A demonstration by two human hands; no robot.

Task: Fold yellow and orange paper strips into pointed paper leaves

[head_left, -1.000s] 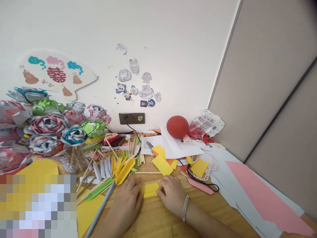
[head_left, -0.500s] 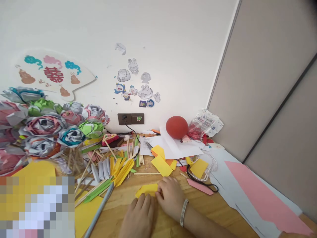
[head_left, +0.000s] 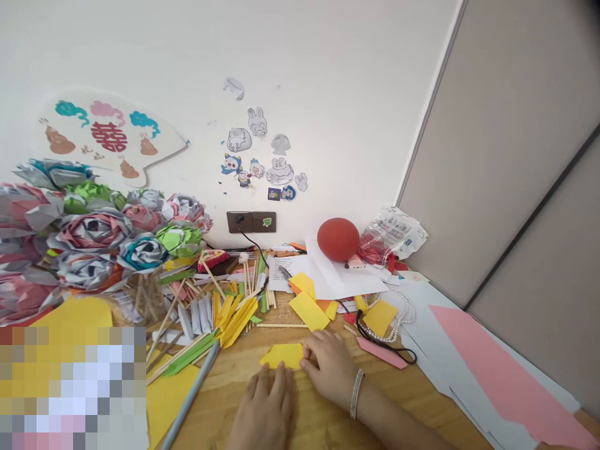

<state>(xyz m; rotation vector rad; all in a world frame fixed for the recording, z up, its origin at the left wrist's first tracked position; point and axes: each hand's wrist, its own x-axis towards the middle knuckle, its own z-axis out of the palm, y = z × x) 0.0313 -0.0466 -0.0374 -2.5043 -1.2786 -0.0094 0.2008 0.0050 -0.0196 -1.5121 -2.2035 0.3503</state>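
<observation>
A small piece of yellow paper (head_left: 282,355) lies on the wooden table in front of me, its left corners cut or folded at a slant. My left hand (head_left: 265,403) rests below it, fingers stretched out and fingertips on its lower edge. At the paper's right end, my right hand (head_left: 330,369) has its thumb and curled forefinger pinched on the edge, hiding that end. A beaded bracelet (head_left: 357,392) circles the right wrist. Just beyond the hands lie a yellow paper rectangle (head_left: 309,312) and a thin wooden stick (head_left: 281,325).
Folded paper flowers (head_left: 91,229) crowd the left. Folded yellow strips (head_left: 235,319) and a grey rod (head_left: 192,394) lie nearer. A red balloon (head_left: 338,239) sits at the back. On the right are a black cord (head_left: 391,351), pink paper (head_left: 497,375) and white sheets (head_left: 424,344).
My left fingers have drawn back toward me, so more of the yellow paper shows, now lying flatter. My right hand stays at its right end. The whole view has shifted slightly.
</observation>
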